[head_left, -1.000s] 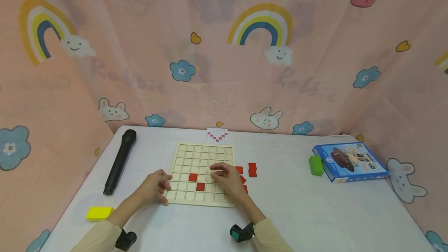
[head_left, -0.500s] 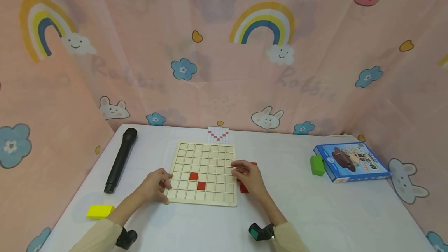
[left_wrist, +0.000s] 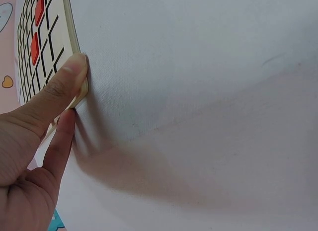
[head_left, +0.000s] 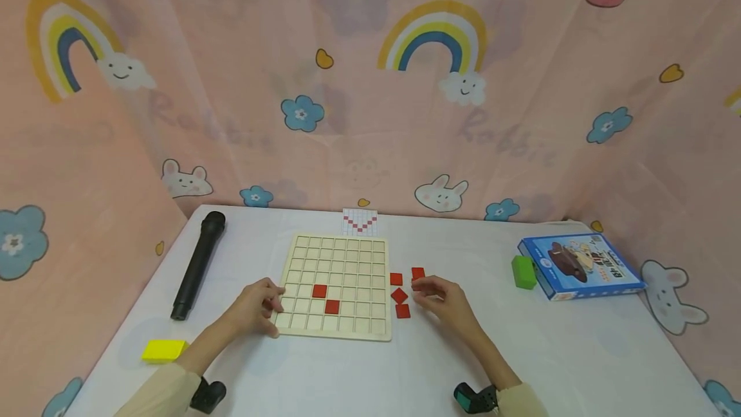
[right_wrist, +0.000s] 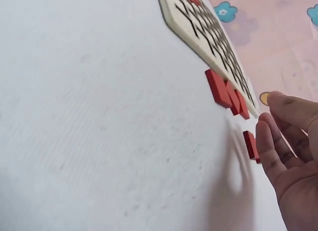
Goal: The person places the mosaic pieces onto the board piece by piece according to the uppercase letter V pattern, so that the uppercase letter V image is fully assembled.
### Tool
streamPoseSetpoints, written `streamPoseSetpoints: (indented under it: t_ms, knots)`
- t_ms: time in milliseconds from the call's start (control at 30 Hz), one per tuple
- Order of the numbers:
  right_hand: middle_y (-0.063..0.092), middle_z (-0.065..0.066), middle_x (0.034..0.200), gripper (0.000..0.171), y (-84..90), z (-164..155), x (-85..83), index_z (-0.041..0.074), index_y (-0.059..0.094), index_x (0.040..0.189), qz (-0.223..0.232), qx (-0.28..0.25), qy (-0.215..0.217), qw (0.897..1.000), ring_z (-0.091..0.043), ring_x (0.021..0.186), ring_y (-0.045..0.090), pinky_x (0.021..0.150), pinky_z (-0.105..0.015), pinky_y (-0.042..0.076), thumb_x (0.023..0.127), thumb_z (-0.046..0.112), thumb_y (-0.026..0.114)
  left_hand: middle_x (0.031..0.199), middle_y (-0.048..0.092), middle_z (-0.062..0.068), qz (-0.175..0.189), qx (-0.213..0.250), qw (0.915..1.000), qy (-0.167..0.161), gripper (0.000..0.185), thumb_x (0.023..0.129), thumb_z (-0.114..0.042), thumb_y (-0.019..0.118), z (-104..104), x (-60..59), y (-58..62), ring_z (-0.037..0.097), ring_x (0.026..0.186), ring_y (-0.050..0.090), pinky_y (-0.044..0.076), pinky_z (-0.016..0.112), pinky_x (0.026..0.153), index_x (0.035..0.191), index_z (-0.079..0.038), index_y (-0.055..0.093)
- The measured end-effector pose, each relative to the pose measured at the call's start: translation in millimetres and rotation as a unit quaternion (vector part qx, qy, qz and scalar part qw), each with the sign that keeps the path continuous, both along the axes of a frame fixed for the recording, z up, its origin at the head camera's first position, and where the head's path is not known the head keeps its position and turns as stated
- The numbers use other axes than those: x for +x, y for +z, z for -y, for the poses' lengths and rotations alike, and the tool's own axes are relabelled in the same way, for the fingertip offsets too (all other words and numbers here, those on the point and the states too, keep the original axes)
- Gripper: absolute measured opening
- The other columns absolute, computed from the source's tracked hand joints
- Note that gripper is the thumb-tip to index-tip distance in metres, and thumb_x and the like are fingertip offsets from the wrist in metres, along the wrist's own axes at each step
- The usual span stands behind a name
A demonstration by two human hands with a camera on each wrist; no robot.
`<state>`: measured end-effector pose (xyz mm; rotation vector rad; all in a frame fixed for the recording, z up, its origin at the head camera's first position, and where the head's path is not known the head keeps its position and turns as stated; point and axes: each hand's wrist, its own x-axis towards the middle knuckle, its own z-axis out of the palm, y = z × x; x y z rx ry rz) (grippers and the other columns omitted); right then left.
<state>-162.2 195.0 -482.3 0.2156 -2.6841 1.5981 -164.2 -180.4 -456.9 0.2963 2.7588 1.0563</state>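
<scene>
A pale wooden grid board [head_left: 347, 259] lies on the white table, with two red tiles [head_left: 325, 298] set in its cells. My left hand [head_left: 276, 314] holds its near left corner; in the left wrist view the thumb [left_wrist: 69, 79] presses the board's edge [left_wrist: 74, 39]. Several loose red tiles [head_left: 399, 295] lie just right of the board. My right hand [head_left: 419, 291] is among them, fingers loosely bent, and its fingertips [right_wrist: 262, 136] touch one red tile [right_wrist: 251, 145]. I see no tile lifted.
A small pattern card [head_left: 359, 222] lies behind the board. A black microphone [head_left: 197, 266] and a yellow block [head_left: 164, 351] are at the left. A green block [head_left: 523, 273] and a blue box [head_left: 581, 267] are at the right. Pink printed curtains enclose the table.
My right hand has left the board and moved right to the loose red tiles. The left hand stays on the board's corner.
</scene>
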Motion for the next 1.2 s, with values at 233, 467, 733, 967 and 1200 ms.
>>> streamPoseSetpoints:
  t_ms: [233, 467, 733, 967, 1200]
  knots:
    - [0.069, -0.007, 0.098, 0.029, -11.0, -6.5, 7.3, 0.004, 0.067, 0.107, 0.010, 0.013, 0.055, 0.998, -0.015, 0.081, 0.063, 0.073, -0.021, 0.052, 0.080, 0.007, 0.076, 0.112, 0.060, 0.012, 0.001, -0.001, 1.0000, 0.001, 0.040, 0.047, 0.010, 0.088, -0.7, -0.6, -1.4, 0.015, 0.079, 0.054, 0.047, 0.023, 0.063, 0.069, -0.007, 0.059]
    - [0.068, -0.004, 0.095, 0.028, -14.8, -2.2, 9.2, 0.005, 0.068, 0.105, -0.008, 0.036, 0.054, 0.998, -0.013, 0.075, 0.060, 0.069, -0.020, 0.052, 0.078, 0.003, 0.077, 0.113, 0.060, 0.011, 0.003, -0.002, 1.0000, 0.003, 0.040, 0.047, 0.010, 0.088, -0.6, -2.6, -1.9, 0.015, 0.078, 0.053, 0.046, 0.022, 0.063, 0.069, -0.007, 0.059]
    - [0.065, 0.001, 0.087, 0.026, -16.0, 1.6, 8.2, 0.010, 0.069, 0.103, -0.015, 0.065, 0.058, 0.996, -0.012, 0.072, 0.055, 0.064, -0.020, 0.049, 0.078, 0.006, 0.077, 0.113, 0.060, 0.012, 0.004, -0.003, 1.0000, 0.003, 0.041, 0.046, 0.010, 0.088, -0.9, -2.6, -1.6, 0.015, 0.079, 0.054, 0.046, 0.022, 0.063, 0.068, -0.007, 0.058]
    - [0.065, 0.002, 0.088, 0.026, -15.5, 1.6, 9.3, 0.009, 0.068, 0.101, -0.013, 0.070, 0.065, 0.995, -0.013, 0.071, 0.055, 0.064, -0.020, 0.049, 0.077, 0.009, 0.079, 0.113, 0.060, 0.012, 0.003, -0.001, 1.0000, 0.001, 0.041, 0.046, 0.010, 0.088, -0.3, -2.3, -2.4, 0.015, 0.079, 0.054, 0.047, 0.022, 0.063, 0.069, -0.007, 0.058]
    - [0.066, -0.003, 0.090, 0.029, -10.6, -3.6, 9.7, 0.005, 0.065, 0.101, 0.034, 0.027, 0.050, 0.998, -0.015, 0.079, 0.063, 0.073, -0.022, 0.053, 0.076, 0.010, 0.080, 0.112, 0.060, 0.012, 0.004, -0.001, 1.0000, 0.006, 0.042, 0.046, 0.011, 0.088, -1.2, -1.3, -1.9, 0.015, 0.079, 0.053, 0.047, 0.022, 0.063, 0.068, -0.007, 0.057]
